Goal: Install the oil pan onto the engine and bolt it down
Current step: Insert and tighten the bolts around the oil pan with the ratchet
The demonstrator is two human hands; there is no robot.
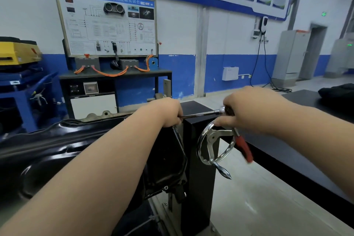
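Two bare forearms show, uncovered from the frame's edge to the wrist: the left forearm (92,168) enters at 7 o'clock, broad at the edge and tapering toward the centre, and the right forearm (310,130) enters at 4 o'clock with the same taper. The left grip (166,112), near the centre, is bare and shows only its rounded back, its fingers out of sight. The right grip (254,110), at 3 o'clock from it, is likewise bare, with knuckles and thumb showing.
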